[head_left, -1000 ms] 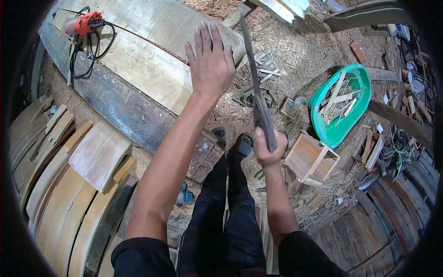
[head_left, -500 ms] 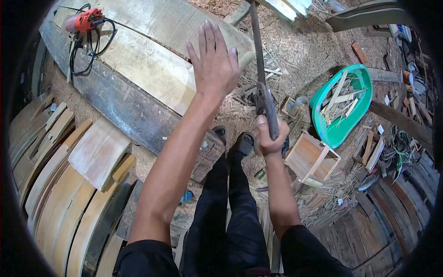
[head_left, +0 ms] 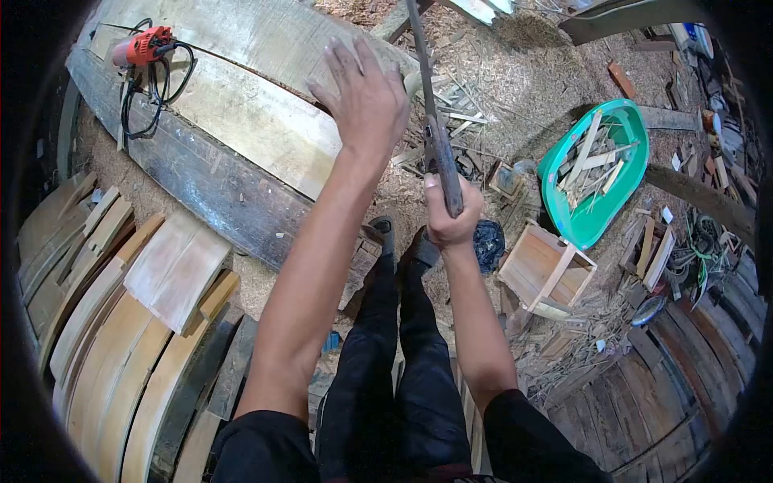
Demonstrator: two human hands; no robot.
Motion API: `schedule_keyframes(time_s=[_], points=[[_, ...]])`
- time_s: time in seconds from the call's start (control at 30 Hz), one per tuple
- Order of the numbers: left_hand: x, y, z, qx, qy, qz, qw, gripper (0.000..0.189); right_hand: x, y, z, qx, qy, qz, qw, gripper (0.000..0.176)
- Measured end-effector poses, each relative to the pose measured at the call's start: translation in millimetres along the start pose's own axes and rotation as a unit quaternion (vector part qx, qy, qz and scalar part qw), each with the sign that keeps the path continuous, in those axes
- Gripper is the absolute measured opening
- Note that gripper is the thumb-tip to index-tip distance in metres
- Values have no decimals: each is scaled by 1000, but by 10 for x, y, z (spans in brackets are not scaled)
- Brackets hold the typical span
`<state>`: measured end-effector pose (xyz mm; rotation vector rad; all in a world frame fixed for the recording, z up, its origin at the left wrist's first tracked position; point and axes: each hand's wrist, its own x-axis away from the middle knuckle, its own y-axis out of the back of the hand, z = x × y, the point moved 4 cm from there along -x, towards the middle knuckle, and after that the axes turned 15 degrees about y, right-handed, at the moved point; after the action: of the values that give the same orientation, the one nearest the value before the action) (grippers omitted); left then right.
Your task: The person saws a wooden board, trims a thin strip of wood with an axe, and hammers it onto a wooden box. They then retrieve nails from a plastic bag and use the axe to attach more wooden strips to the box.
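My left hand (head_left: 366, 101) lies with spread fingers over the end of a wide wooden plank (head_left: 266, 36), holding nothing. Just to its right, my right hand (head_left: 452, 211) is wrapped round the dark wooden handle of a long, narrow-bladed tool (head_left: 441, 157). The blade points up and away, past the plank's end. Its far tip is cut off by the top edge of the view. A paler board (head_left: 258, 121) lies beside the wide plank, on top of a dark, weathered board.
A red power tool (head_left: 146, 46) with a black cord rests on the boards. Green tub (head_left: 592, 233) with wood scraps at right; wooden box (head_left: 555, 274) below it. Curved planks (head_left: 121, 362) are stacked at lower left. Shavings cover the ground around my feet.
My right hand and the tool have shifted left and slightly up, nearer my left hand. The fingers of my left hand have tilted left and look more bent.
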<state>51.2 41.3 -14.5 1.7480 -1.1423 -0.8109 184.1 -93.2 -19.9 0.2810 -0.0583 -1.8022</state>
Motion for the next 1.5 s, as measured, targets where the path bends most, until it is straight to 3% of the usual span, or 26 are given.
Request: schedule_keyframes(time_s=[0.1, 0.23, 0.33, 0.53, 0.63, 0.73, 0.87, 1.07, 1.17, 1.33, 1.43, 1.5], points=[[1, 21, 7, 21, -18, 19, 999, 59, -62, -10, 51, -9, -8, 7, 1000, 24], [240, 218, 77, 54, -141, 34, 988, 51, -68, 16, 48, 10, 15, 10, 1000, 25], [350, 396, 114, 68, -208, 43, 975, 49, -54, 24, 25, -12, -23, 13, 1000, 25], [250, 394, 233, 101, -195, 65, 973, 42, -104, -12, 54, -30, -30, 42, 998, 25], [237, 434, 172, 50, -175, 59, 981, 41, -100, -31, 44, -49, -34, 34, 998, 24], [96, 221, 135, 56, -37, 36, 997, 50, -144, -22, 108, -79, -49, 30, 995, 24], [-27, 70, 50, -16, 51, 58, 997, 60, -103, 28, 57, -30, -25, 49, 998, 24], [-33, 38, 63, -30, 41, 53, 997, 59, 118, 127, 116, 5, -11, 40, 999, 29], [-24, 45, 69, -37, 35, 51, 997, 59, -116, -1, 37, -54, -95, 32, 993, 27], [-15, 26, 82, -31, 32, 39, 998, 57, 268, 177, 204, 42, 46, 34, 997, 25], [-17, 15, 85, -30, 30, 34, 999, 57, 129, 160, 183, 38, 39, 62, 997, 27], [3, 18, 114, -30, 32, 31, 999, 57, -217, -2, 133, -8, -57, 47, 997, 27]])
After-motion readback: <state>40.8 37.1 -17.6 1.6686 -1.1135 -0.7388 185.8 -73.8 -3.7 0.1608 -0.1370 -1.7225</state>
